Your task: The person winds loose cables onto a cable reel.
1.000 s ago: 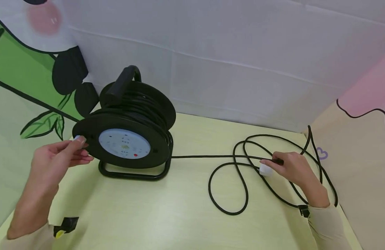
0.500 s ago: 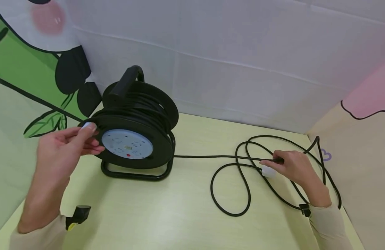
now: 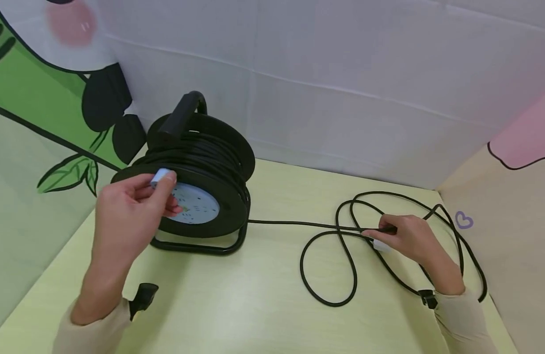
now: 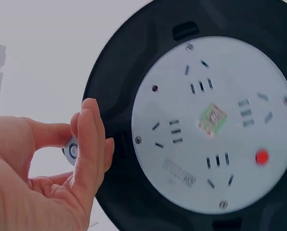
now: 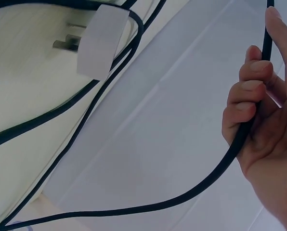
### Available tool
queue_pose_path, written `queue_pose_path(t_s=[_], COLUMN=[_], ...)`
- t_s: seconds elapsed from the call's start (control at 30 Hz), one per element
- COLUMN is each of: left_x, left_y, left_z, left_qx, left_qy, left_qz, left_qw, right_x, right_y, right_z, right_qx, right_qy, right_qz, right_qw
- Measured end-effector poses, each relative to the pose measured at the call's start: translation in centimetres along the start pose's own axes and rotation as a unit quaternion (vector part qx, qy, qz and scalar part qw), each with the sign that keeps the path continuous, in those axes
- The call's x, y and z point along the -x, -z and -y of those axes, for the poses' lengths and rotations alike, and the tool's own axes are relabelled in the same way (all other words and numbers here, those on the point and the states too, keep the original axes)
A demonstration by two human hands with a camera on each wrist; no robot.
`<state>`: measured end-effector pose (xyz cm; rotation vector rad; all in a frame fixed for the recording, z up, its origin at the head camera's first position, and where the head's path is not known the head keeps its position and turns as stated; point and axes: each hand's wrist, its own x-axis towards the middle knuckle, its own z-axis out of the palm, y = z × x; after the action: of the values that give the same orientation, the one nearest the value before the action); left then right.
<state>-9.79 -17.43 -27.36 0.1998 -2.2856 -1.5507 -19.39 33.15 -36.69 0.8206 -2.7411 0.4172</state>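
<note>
Left hand [image 3: 130, 211]: pinches the small knob [image 3: 160, 175] on the cable reel [image 3: 210, 162]
Right hand [image 3: 409, 238]: fingers curled around the black cable [image 3: 325, 265], white plug [image 3: 381, 246] just beside

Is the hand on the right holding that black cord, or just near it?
Touching. In the right wrist view, the right hand has its fingers curled round the black cord, which runs through the palm.
</note>
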Motion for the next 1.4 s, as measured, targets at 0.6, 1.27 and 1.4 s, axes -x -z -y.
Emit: queue_pose_path(t_s=[0.6,1.27,1.4], left_x=[1.5,3.7,3.7], left_y=[-5.6,-8.4,-7.3], left_z=[0.3,8.6,10.3], left_qx=[-0.016,-0.14,-0.158], left_qy=[-0.045,0.03,0.038], left_qz=[0.086,0.181,0.187], left_qw=[0.9951,0.973,0.9689], right_x=[1.0,1.6,1.6], right_y=[0.1,-0.4,-0.6], right_z=[0.1,0.3,0.4], right_qx=[-0.006,-0.018,-0.016], right_qy=[-0.011,0.05,0.06], right_qz=[-0.021,-0.052,-0.067], right_qw=[1.0,0.997,0.996])
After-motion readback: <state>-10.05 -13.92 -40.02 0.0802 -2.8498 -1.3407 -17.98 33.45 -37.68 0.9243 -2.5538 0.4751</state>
